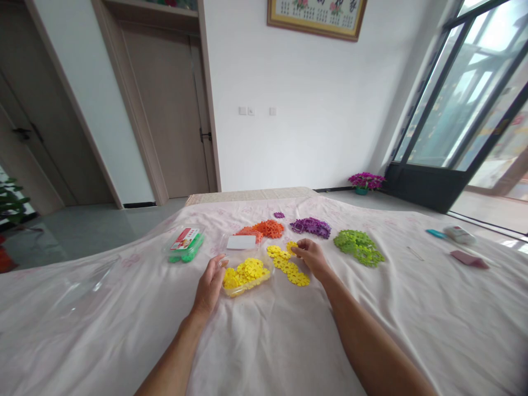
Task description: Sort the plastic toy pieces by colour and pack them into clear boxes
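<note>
Head view: left hand (pixel 209 284) snug on box (pixel 264 278), right hand (pixel 312 256) in pinch on yellow flower (pixel 291 246), red label (pixel 183 238) illegible.

The right hand (pixel 311 256) partly hides a yellow piece (pixel 291 246) (the box label (pixel 185 238) is illegibly small).

The left hand (pixel 209 283) is holding a clear box (pixel 252 285) of yellow flower-shaped pieces (pixel 251 268), the right hand (pixel 312 257) is touching a loose yellow piece (pixel 291 245), an orange pile (pixel 269 228) is lying beyond
</note>
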The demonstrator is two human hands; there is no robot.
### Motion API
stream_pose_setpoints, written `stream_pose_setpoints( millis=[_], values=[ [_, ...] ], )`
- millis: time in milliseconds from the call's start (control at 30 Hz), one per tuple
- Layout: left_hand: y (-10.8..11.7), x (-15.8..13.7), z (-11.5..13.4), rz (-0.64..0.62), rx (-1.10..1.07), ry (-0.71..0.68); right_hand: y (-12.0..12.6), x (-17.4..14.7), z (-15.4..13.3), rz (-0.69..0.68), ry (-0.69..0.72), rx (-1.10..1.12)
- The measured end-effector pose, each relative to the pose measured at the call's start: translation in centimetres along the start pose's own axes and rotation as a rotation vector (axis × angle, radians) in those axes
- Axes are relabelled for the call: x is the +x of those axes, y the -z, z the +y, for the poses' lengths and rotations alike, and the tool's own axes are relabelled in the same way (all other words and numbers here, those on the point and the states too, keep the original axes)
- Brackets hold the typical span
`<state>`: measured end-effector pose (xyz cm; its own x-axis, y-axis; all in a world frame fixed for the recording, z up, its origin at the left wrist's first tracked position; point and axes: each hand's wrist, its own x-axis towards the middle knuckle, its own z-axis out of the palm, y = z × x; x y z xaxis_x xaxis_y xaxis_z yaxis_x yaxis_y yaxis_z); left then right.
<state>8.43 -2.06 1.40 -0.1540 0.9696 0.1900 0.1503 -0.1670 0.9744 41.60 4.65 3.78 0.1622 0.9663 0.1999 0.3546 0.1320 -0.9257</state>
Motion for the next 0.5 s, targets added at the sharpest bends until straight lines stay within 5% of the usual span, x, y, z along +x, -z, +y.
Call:
stream_pose_setpoints(
  millis=[167,333,400,500],
  values=[
    [0.0,-0.1,0.3,0.014,0.015,0.004,-3.1,-1.6,-3.4,-0.171,0.013,0.329],
    [0.0,-0.3,0.8,0.040,0.036,0.012,-5.1,-2.8,-5.3,-0.344,0.050,0.354],
    [0.0,-0.3,1.0,0.044,0.033,0.018,-5.1,-2.6,-5.0,-0.325,0.074,0.282],
    [-0.1,-0.3,0.9,0.046,0.023,0.025,-4.0,-1.6,-3.5,-0.123,0.101,0.031]
  ],
)
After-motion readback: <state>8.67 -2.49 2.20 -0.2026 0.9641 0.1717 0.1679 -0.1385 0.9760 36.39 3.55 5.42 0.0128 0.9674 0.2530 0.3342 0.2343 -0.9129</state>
